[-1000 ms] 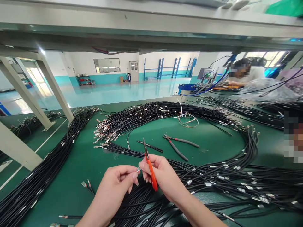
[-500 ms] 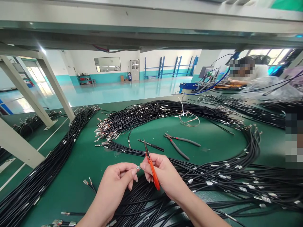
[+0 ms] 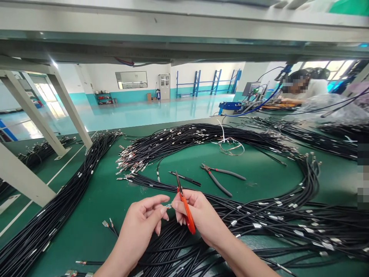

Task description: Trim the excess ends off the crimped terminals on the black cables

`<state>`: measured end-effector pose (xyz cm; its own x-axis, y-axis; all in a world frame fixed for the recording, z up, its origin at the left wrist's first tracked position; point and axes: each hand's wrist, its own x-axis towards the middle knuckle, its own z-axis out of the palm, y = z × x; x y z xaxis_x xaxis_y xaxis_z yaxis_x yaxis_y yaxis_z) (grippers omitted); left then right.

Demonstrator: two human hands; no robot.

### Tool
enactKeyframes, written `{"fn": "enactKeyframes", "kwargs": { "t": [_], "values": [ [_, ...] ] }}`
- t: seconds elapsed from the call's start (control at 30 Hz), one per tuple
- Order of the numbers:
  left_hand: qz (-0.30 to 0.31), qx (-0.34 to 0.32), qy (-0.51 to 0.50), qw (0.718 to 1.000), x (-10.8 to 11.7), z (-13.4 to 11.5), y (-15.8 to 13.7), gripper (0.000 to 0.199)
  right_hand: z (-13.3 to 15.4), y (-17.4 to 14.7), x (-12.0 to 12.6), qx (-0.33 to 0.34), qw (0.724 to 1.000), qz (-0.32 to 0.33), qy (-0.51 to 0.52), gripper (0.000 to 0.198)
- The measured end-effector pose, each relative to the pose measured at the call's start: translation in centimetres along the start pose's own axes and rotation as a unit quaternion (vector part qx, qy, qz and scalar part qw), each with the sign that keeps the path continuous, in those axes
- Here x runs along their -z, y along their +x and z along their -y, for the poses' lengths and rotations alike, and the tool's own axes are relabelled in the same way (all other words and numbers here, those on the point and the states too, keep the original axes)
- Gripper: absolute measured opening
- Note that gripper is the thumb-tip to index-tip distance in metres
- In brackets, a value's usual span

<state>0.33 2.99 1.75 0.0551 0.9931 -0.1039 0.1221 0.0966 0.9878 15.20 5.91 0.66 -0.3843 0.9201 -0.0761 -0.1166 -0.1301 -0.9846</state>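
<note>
My right hand (image 3: 191, 209) is closed around a pair of red-handled scissors (image 3: 187, 213), whose blades point up and away from me. Between my two hands is a small metal cable terminal (image 3: 168, 206); the thumb of my left hand (image 3: 147, 217) presses on it, and the fingertips of my right hand meet its other side. My left index finger is raised off the terminal. The cable behind it is hidden by my hands. Black cables (image 3: 170, 242) with metal ends lie beneath both hands.
Grey-handled cutting pliers (image 3: 215, 177) and a slim black tool (image 3: 184, 178) lie beyond my hands. A large cable bundle (image 3: 178, 134) curves behind them, another (image 3: 77, 184) runs along the left. A shelf beam (image 3: 173, 30) spans overhead. Another person (image 3: 308, 86) works at the far right.
My left index finger has lifted slightly away from the terminal. The scissors stay in my right hand, and the view has shifted a little.
</note>
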Motion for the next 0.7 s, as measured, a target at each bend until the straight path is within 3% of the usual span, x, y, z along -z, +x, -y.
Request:
{"fn": "enactKeyframes", "kwargs": {
  "t": [0.13, 0.43, 0.6, 0.7],
  "values": [
    [-0.001, -0.021, 0.045, 0.999, 0.1, 0.0, 0.1, 0.027, -0.2, 0.1, 0.0, -0.013, 1.0, 0.0, 0.02, 0.022],
    [-0.039, -0.026, 0.046, 0.998, 0.8, 0.3, 0.7, 0.028, -0.3, 0.4, 0.1, 0.003, 0.999, -0.008, 0.033, 0.026],
    [-0.186, -0.098, 0.114, 0.971, 4.9, 0.7, 2.1, 0.035, -0.9, 1.3, 1.7, 0.076, 0.983, -0.103, -0.131, 0.013],
    [-0.233, -0.082, 0.267, 0.932, 8.1, 1.3, 3.2, 0.049, -1.6, 1.4, 2.0, 0.127, 0.953, -0.079, -0.265, 0.007]
  ]
}}
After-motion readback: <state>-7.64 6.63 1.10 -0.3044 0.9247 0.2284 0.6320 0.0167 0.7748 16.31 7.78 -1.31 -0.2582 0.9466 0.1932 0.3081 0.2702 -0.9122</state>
